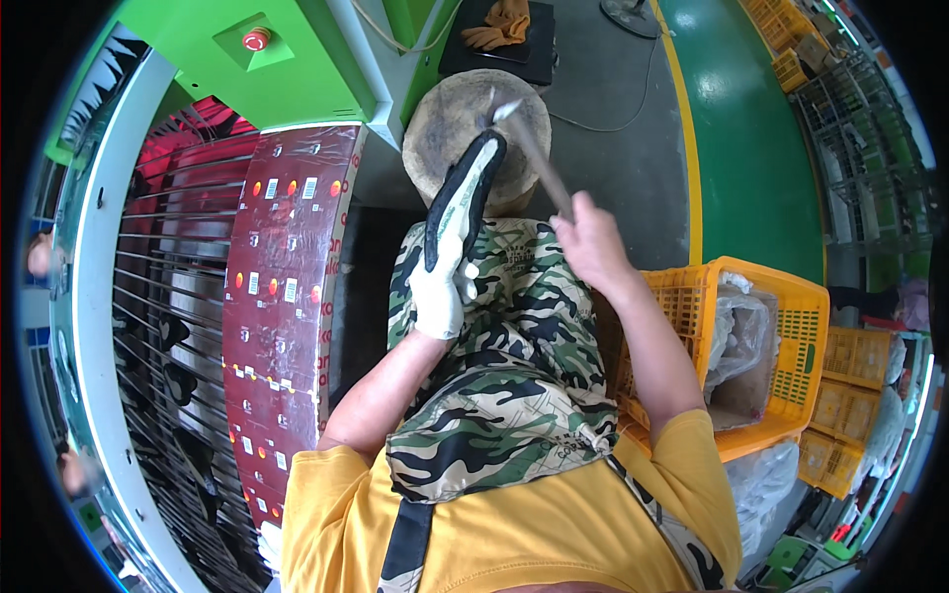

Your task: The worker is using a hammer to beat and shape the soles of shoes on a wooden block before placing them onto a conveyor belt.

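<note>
My left hand (438, 301), in a white glove, grips one end of a black shoe upper on a last (461, 203), its pale underside facing up. The far tip of the shoe upper rests over a round wooden block (431, 124) in front of my knees. In my bare right hand (593, 245) is the wooden handle of a hammer (540, 161). The hammer is smeared by motion, and its pale head hangs over the block just beyond the tip of the shoe upper. Whether the head touches anything, I cannot tell.
A green machine with a red button (256, 40) stands at the far left, above a maroon printed surface (287, 227) beside dark rods. Orange gloves (499, 25) lie beyond the block. A yellow crate (809, 346) with clear plastic bags is at my right. A cable (633, 117) crosses the floor.
</note>
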`<state>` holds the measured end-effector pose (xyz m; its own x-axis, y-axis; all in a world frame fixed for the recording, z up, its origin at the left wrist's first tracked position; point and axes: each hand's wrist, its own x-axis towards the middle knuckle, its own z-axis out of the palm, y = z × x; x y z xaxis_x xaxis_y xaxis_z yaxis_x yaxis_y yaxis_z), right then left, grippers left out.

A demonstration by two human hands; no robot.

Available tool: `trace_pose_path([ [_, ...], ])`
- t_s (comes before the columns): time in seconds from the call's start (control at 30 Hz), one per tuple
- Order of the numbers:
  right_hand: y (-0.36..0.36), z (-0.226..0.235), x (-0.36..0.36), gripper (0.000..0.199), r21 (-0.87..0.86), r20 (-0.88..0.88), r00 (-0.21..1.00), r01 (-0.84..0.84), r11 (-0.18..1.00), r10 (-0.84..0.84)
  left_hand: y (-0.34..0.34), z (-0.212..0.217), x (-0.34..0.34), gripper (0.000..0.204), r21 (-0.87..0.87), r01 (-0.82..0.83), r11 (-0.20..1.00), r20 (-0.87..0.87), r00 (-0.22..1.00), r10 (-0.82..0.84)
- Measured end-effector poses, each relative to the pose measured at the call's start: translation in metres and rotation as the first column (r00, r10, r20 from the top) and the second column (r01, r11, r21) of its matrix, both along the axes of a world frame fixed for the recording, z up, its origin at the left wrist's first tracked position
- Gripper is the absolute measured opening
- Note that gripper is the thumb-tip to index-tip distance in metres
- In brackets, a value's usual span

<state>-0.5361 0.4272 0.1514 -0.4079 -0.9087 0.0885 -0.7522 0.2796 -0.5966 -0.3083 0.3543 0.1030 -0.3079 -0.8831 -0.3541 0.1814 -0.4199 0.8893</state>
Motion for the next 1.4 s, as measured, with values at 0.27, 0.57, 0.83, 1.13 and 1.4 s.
trace_pose_path([
  [0.27, -0.008, 0.121, 0.016, 0.017, -0.755, 0.496, 0.829, 0.264, 0.601, 0.259, -0.008, 0.003, 0.003, 0.036, 0.087, -0.021, 0.996, -0.093, 0.995, 0.029],
  [0.57, -0.013, 0.055, 0.014, 0.027, -0.235, 0.142, 0.989, 0.061, 0.970, -0.027, -0.015, 0.005, 0.010, 0.043, 0.099, 0.009, 0.995, -0.142, 0.990, 0.005],
  [0.83, -0.020, -0.010, 0.007, 0.024, -0.677, 0.411, 0.910, 0.269, 0.685, 0.049, -0.025, 0.011, 0.009, 0.037, 0.170, 0.031, 0.985, -0.164, 0.986, -0.003],
  [1.13, -0.021, 0.095, 0.017, 0.020, -0.754, 0.487, 0.833, 0.250, 0.608, 0.261, -0.031, 0.011, 0.007, 0.034, 0.233, -0.042, 0.972, -0.153, 0.985, 0.079],
  [1.4, -0.021, -0.015, 0.016, 0.026, -0.169, 0.080, 0.997, 0.008, 0.986, 0.006, -0.034, 0.029, 0.003, 0.038, 0.233, -0.012, 0.972, -0.150, 0.988, 0.048],
])
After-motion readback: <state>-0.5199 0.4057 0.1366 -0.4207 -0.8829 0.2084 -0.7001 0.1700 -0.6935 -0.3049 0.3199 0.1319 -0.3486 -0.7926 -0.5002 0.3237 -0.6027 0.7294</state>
